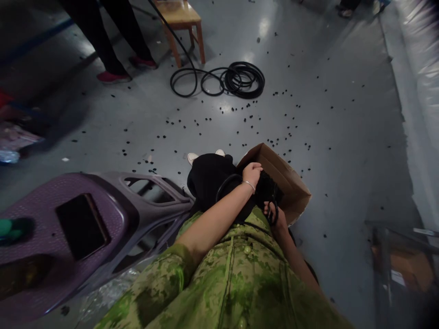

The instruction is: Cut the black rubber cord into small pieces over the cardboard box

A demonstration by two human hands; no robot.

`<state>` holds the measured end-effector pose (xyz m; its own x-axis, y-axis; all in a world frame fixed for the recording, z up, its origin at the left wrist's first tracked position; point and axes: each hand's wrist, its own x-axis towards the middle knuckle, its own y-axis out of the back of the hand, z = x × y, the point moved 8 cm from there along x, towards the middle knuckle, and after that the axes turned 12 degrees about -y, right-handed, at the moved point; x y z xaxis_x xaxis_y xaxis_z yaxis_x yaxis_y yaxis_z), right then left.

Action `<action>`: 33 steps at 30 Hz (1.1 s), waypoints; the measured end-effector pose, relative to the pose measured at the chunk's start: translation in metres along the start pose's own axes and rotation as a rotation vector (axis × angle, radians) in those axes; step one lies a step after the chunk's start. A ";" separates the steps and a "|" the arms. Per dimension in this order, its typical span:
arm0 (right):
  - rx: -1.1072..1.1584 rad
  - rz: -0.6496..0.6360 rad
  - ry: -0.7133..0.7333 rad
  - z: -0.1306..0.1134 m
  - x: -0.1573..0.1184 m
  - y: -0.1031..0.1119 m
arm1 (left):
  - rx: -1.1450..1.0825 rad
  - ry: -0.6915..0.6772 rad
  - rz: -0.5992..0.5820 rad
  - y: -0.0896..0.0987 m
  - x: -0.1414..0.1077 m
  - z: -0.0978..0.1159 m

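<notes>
My left hand [253, 174], with a bracelet at the wrist, is closed over the near side of an open cardboard box [291, 183]. What its fingers hold, if anything, is hidden. Beside it a thin black ribbed strip [224, 183] curves across my dark-clad lap [209, 176]. Lower and to the right, my right hand [278, 218] has its fingers curled round a black loop [273, 214], whose exact kind I cannot make out. Dark pieces [269, 187] lie in the box between the two hands, too shadowed to name.
On my left a purple plastic stool [116, 219] carries a phone [82, 226]. Coiled black hose [245, 80] and many small black rings [252, 116] lie on the floor. A wooden stool [181, 13] and a person's legs [109, 36] are ahead. A clear bin [387, 269] stands right.
</notes>
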<state>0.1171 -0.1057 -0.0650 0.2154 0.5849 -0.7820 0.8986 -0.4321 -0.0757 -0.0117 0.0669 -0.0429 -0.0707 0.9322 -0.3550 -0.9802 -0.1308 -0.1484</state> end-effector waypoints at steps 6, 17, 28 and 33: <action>0.111 -0.006 -0.042 0.001 0.037 -0.029 | -0.079 0.022 0.015 0.001 -0.010 0.010; 0.162 -0.030 -0.166 0.010 0.068 -0.060 | -0.026 0.035 0.043 0.007 -0.008 0.010; 0.050 0.171 0.441 -0.081 0.024 -0.024 | 1.111 -0.767 -0.703 -0.044 -0.070 0.057; 0.004 0.188 0.426 -0.086 0.016 -0.019 | 1.420 -0.699 -0.746 -0.041 -0.075 0.048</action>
<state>0.1362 -0.0292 -0.0233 0.5126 0.7258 -0.4587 0.8280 -0.5593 0.0401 0.0251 0.0182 0.0338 0.7462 0.6570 -0.1070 -0.1968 0.3713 0.9074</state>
